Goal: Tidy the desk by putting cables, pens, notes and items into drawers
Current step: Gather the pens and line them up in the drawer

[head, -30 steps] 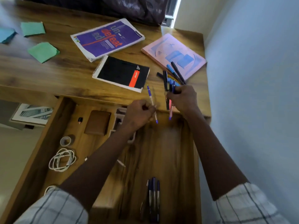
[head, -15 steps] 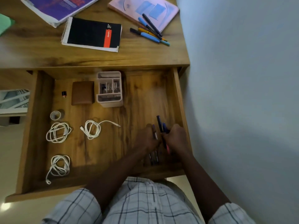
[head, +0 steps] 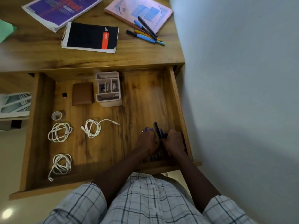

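Note:
The wooden drawer (head: 178, 101) stands pulled out below the desk top. Both hands are low in its near right corner. My right hand (head: 174, 143) grips a bunch of dark and blue pens (head: 159, 130) whose tips stick up past the knuckles. My left hand (head: 148, 142) is closed on a blue pen, pressed against the right hand. More pens (head: 155, 157) lie on the drawer floor beneath the hands. Several pens (head: 145, 33) lie on the desk beside a pink book (head: 139, 11).
In the drawer lie three coiled white cables (head: 93, 127), a brown wallet (head: 82, 93), a white organiser box (head: 108, 88), a tape roll (head: 56, 115) and a small black item (head: 64, 95). On the desk are a black notebook (head: 90, 37), a purple booklet (head: 63, 9) and a green note (head: 5, 30).
Both hands came down from the desk edge with pens into the drawer's near right corner. My view tilted down onto the drawer. Since half a second ago the hands have barely shifted.

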